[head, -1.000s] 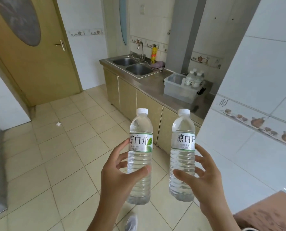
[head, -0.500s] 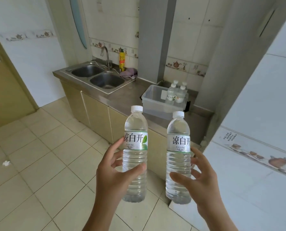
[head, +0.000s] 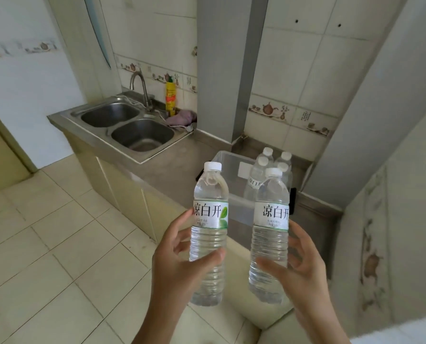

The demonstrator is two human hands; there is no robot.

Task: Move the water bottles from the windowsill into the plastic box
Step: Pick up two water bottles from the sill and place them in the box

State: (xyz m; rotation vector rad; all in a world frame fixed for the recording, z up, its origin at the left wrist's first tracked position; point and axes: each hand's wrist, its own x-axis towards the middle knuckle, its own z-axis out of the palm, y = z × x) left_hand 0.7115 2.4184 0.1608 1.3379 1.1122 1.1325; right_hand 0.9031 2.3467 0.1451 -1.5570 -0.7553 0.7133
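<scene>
Head view. The left hand (head: 182, 259) is wrapped around the lower body of one water bottle (head: 210, 234), thumb across the front and fingers curled behind, and carries it upright in the air with its white cap on top. The right hand (head: 303, 271) has hold of a second water bottle (head: 271, 234) in the same way, thumb in front, fingers spread along the far side. The two bottles stand parallel, long axes vertical, apart from one another.

The plastic box (head: 228, 170), clear and open-topped, sits on the steel table (head: 182, 157) ahead of and beyond both hands, beside the grey pillar (head: 221, 70) and to the right of the double sink (head: 132, 127). Stored bottles (head: 264, 167) already stand upright in its right part; the left part looks free. The left hand's bottle lines up with that free part, so it seems the nearer one for setting down first; the right hand's bottle lies straight in front of the stored ones and would need to go in beside them.

The held bottles cover the box's near wall and much of its inside, so its free room is hard to judge. How many bottles are inside is unclear, as they overlap. The windowsill is not in view.
</scene>
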